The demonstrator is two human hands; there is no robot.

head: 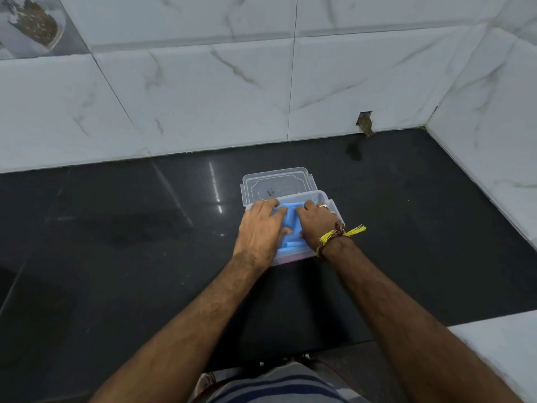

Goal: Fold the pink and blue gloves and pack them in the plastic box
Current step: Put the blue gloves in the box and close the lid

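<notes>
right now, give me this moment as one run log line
stage: packing | left hand: pressing blue glove | right hand: pressing blue glove | plastic box: open, pink layer under blue | lid: behind box

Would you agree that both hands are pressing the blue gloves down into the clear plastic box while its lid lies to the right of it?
Not quite: the head view shows the clear plastic lid lying behind the clear plastic box, towards the wall. Both hands, left hand and right hand, do press the blue gloves down.

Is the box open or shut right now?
Open. The lid lies on the counter behind the box, and both hands, left hand and right hand, press the blue glove down inside it.
</notes>
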